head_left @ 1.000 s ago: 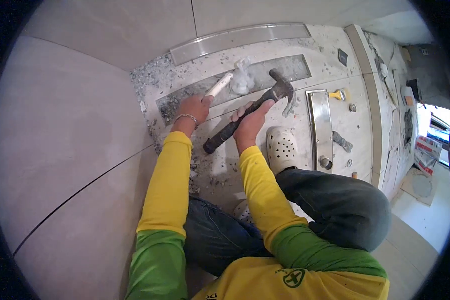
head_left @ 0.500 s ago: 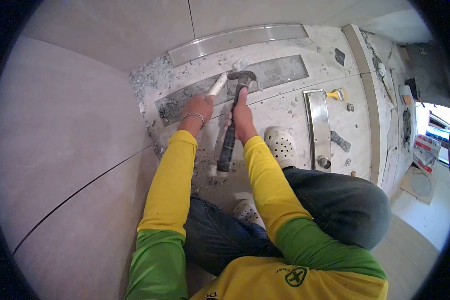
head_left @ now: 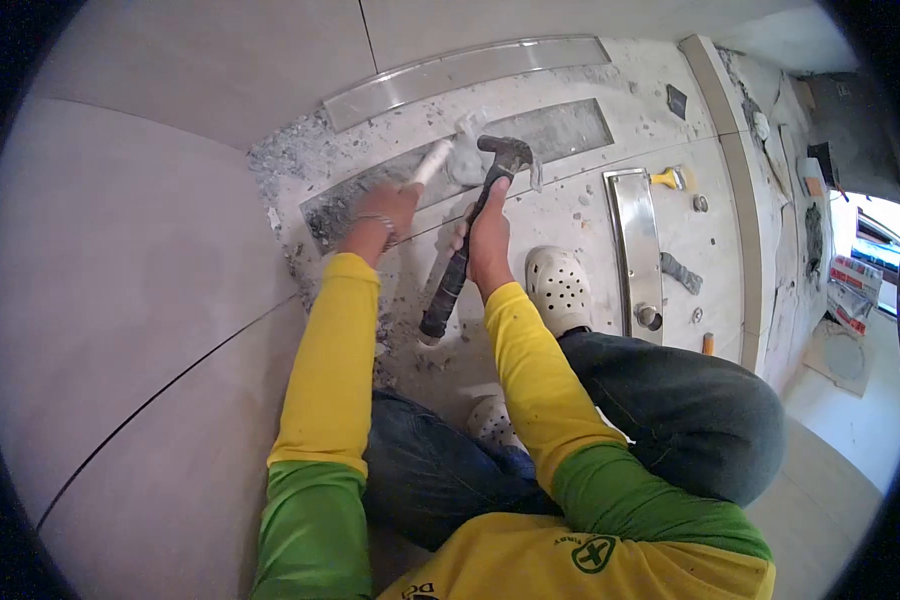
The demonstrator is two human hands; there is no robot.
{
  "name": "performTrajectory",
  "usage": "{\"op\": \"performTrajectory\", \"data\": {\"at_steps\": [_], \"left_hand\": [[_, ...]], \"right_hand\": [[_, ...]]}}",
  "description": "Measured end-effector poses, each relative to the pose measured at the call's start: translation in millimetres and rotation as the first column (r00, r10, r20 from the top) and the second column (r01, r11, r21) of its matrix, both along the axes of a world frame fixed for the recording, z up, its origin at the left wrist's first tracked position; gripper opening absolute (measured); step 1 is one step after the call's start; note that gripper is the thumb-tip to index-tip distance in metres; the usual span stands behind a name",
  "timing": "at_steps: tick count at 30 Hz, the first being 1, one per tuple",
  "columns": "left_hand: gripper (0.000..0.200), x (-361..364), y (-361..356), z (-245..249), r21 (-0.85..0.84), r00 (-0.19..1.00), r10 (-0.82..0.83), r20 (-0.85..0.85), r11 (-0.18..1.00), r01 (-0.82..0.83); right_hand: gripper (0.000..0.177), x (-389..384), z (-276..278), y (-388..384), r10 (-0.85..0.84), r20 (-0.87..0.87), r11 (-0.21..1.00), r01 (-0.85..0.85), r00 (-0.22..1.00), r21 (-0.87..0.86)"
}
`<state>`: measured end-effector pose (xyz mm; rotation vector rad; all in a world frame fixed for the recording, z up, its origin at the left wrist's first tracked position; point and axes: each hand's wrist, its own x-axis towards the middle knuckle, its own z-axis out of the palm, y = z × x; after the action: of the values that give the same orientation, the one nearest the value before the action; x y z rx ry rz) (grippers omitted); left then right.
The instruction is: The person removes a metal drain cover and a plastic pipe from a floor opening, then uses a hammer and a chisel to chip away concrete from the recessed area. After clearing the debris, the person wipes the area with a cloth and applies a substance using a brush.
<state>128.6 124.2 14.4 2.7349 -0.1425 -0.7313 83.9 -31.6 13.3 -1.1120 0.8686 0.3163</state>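
Observation:
My right hand [head_left: 486, 236] is wrapped round the dark taped handle of a claw hammer [head_left: 447, 290], whose head points up and away from me. My left hand [head_left: 386, 217], with a bracelet at the wrist, grips a pale rod-shaped tool [head_left: 432, 162]; its kind is not clear. The tool slants up and right over a long recessed slot [head_left: 560, 133] in the tiled floor. A crumpled translucent piece [head_left: 465, 160] lies in the slot by the tool's far end. There is a gap between the hammer head and the tool.
Rubble [head_left: 295, 160] covers the floor at left. A metal strip cover [head_left: 470, 75] lies beyond the slot, and a metal drain tray [head_left: 632, 250] lies at right. Near it are a yellow-handled brush [head_left: 673, 179] and a grey rolled piece [head_left: 681, 273]. A raised curb [head_left: 745, 200] runs along the right.
The hammer head has moved right, away from the pale tool, and its handle has tilted more. My left hand has shifted slightly left and down with the tool.

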Motion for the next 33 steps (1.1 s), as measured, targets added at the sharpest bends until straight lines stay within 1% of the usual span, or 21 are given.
{"op": "performTrajectory", "data": {"at_steps": [1,2,6,8,10,12,13,15,16,18,19,20,23,24,26,27,28,30,31,32,33], "left_hand": [[0.045,-1.3,8.8,21.5,-0.174,0.971,0.105,-0.215,0.974,-0.144],[0.05,-2.5,16.7,34.0,-0.303,0.886,0.164,-0.434,0.9,-0.314],[0.05,4.7,30.5,15.7,-0.187,0.857,0.259,-0.445,0.909,-0.372],[0.051,0.0,38.6,-2.5,-0.145,0.946,0.223,-0.233,0.954,-0.261],[0.051,-1.7,38.3,2.3,-0.121,0.962,0.196,-0.19,0.968,-0.221],[0.052,-2.4,35.9,9.1,-0.096,0.975,0.166,-0.148,0.979,-0.181],[0.051,-2.5,34.0,12.8,-0.095,0.962,0.203,-0.183,0.97,-0.222],[0.051,-3.8,33.8,18.2,-0.092,0.947,0.24,-0.215,0.96,-0.264],[0.05,-5.2,34.1,17.7,-0.087,0.95,0.237,-0.203,0.962,-0.259],[0.05,-7.2,33.4,12.9,-0.083,0.953,0.235,-0.191,0.964,-0.254],[0.05,-9.1,33.5,7.2,-0.086,0.952,0.248,-0.181,0.96,-0.267],[0.051,-10.1,33.8,1.8,-0.089,0.95,0.261,-0.171,0.956,-0.278],[0.051,-9.7,34.8,-3.5,-0.069,0.962,0.239,-0.129,0.966,-0.249],[0.051,-10.7,35.6,-7.5,-0.069,0.962,0.239,-0.131,0.966,-0.249],[0.058,-9.4,35.7,-11.9,-0.161,0.951,0.281,-0.133,0.94,-0.3],[0.058,-7.0,33.6,-12.8,-0.165,0.952,0.279,-0.126,0.94,-0.297],[0.059,-5.6,32.0,-14.2,-0.143,0.946,0.287,-0.154,0.94,-0.308],[0.059,-2.8,29.3,-14.4,-0.118,0.938,0.295,-0.182,0.941,-0.318],[0.056,-1.0,24.5,-12.0,-0.088,0.943,0.291,-0.162,0.947,-0.308],[0.054,-4.5,20.8,-9.6,-0.057,0.947,0.285,-0.151,0.954,-0.296],[0.054,-6.0,19.7,-12.7,-0.055,0.946,0.284,-0.157,0.954,-0.295]], "right_hand": [[0.071,0.7,-0.2,-1.1,0.0,-0.002,1.0,0.0,1.0,0.0],[0.071,1.7,-0.2,-1.5,-0.025,-0.005,0.999,0.026,1.0,0.032],[0.071,-1.6,4.8,2.2,-0.07,-0.006,0.992,0.07,0.998,0.107],[0.07,-5.5,4.3,2.6,-0.081,0.021,0.988,0.077,0.997,0.136],[0.07,-7.4,6.1,5.4,-0.096,0.05,0.982,0.086,0.994,0.165],[0.069,-10.6,7.5,14.4,-0.248,0.101,0.963,0.234,0.963,0.131],[0.069,-14.0,-8.1,19.9,-0.247,0.1,0.963,0.234,0.964,0.131],[0.07,-19.9,-40.3,36.0,-0.394,0.188,0.919,0.385,0.9,0.085],[0.07,-19.0,-34.0,45.2,-0.394,0.19,0.919,0.384,0.899,0.086],[0.072,-19.9,-16.6,57.4,-0.058,-0.153,0.977,0.088,0.986,0.196],[0.071,-20.0,-6.4,52.5,-0.045,-0.152,0.974,0.077,0.987,0.211],[0.071,-21.1,-0.6,47.7,-0.047,-0.152,0.974,0.079,0.987,0.212],[0.072,-23.0,7.6,43.7,-0.254,-0.038,0.944,0.256,0.967,0.208],[0.072,-23.4,3.9,48.1,-0.254,-0.04,0.944,0.257,0.966,0.207],[0.07,-17.4,-2.0,59.2,-0.339,-0.011,0.94,0.339,0.941,0.031],[0.069,-14.0,-0.1,56.4,-0.103,-0.099,0.993,0.107,0.99,0.045],[0.069,-12.2,1.8,48.1,-0.104,-0.094,0.993,0.109,0.99,0.045],[0.07,-10.3,7.8,31.6,0.013,-0.08,0.993,-0.003,0.997,0.121],[0.07,-10.3,-8.2,32.1,-0.085,-0.034,0.992,0.088,0.996,0.095],[0.07,-13.6,-24.6,35.3,-0.086,-0.046,0.991,0.09,0.995,0.097],[0.071,-11.7,-27.6,41.9,-0.241,0.019,0.969,0.239,0.97,0.068]]}}
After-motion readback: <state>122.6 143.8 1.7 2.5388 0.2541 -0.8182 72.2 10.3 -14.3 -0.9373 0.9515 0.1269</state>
